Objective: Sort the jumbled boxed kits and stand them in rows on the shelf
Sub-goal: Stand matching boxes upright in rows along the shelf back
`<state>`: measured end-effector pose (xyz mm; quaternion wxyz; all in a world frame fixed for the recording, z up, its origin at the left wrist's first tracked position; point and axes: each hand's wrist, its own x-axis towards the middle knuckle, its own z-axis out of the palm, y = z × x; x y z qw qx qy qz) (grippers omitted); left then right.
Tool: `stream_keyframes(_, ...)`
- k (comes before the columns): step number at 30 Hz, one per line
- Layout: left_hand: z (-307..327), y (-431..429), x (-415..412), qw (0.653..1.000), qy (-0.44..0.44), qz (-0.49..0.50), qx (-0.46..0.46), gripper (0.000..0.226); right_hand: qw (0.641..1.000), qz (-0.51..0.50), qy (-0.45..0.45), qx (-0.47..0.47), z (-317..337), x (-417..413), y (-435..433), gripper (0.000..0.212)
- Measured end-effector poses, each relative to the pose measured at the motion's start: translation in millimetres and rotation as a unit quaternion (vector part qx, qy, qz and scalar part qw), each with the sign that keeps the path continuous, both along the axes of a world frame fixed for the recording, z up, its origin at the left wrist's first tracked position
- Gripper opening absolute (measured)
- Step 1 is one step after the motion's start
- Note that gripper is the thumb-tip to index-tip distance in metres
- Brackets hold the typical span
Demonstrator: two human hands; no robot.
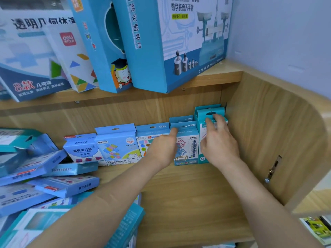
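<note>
Several small boxed kits stand upright in a row against the back of the lower wooden shelf [188, 190]. At the far right is a teal kit box [203, 140]; my right hand [219, 140] lies on its front with fingers bent over its upper part. Left of it stands a blue box with cube-frame art [187, 149]. My left hand [163, 146] rests against that box's left side, the forefinger touching its top flap. Further left stand a shapes box [143, 140], a light-blue bear box [116, 145] and a blue-white box [82, 149].
A jumbled heap of blue kit boxes [44, 179] covers the shelf's left and front left. Large boxes, one showing a balance scale [179, 42], stand on the upper shelf. The cabinet's curved wooden side wall [268, 140] carries a metal hinge [273, 169].
</note>
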<state>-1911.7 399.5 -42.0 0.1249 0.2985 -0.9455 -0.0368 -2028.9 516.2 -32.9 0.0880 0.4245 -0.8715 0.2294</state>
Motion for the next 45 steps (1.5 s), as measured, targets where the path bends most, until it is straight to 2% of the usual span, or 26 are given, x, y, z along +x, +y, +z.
stream_keyframes(3, 6.0, 2.3, 16.1, 1.000, -0.008, -0.014, -0.001, 0.052, 1.000, 0.009, -0.003, -0.009, -3.2, 0.8, 2.2, 0.070)
stream_keyframes(8, 27.5, 5.3, 59.3, 0.999, -0.006, -0.032, -0.013, 0.030, 0.995, 0.004, 0.005, -0.102, -3.1, 7.4, 2.4, 0.065)
stream_keyframes(13, 55.1, 8.7, 118.2, 0.999, 0.046, -0.006, 0.020, 0.017, 0.988, 0.028, 0.010, -0.152, 0.4, 26.6, 2.2, 0.061)
stream_keyframes(20, 71.1, -10.7, 202.6, 0.985, 0.125, 0.091, 0.078, 0.018, 0.970, 0.163, -0.098, -0.153, -3.2, 80.7, -10.8, 0.058)
stream_keyframes(26, 65.9, -25.4, 276.8, 0.973, 0.145, 0.169, 0.062, 0.025, 0.937, 0.293, -0.143, -0.128, -6.8, 140.9, -33.9, 0.052)
stream_keyframes(30, 59.0, -41.2, 319.4, 0.964, 0.148, 0.218, 0.030, 0.020, 0.908, 0.364, -0.200, -0.064, -7.9, 177.3, -54.3, 0.044)
stream_keyframes(35, 52.4, -69.1, 367.0, 0.961, 0.145, 0.236, 0.002, 0.017, 0.897, 0.404, -0.181, -0.009, -4.9, 221.3, -91.9, 0.040)
stream_keyframes(40, 52.3, -102.6, 406.4, 0.970, 0.128, 0.173, -0.109, 0.023, 0.932, 0.348, -0.067, 0.074, -2.4, 246.2, -143.8, 0.050)
stream_keyframes(45, 48.8, -124.9, 421.9, 0.975, 0.102, 0.130, -0.147, 0.027, 0.950, 0.257, -0.001, 0.179, -9.6, 253.6, -176.8, 0.059)
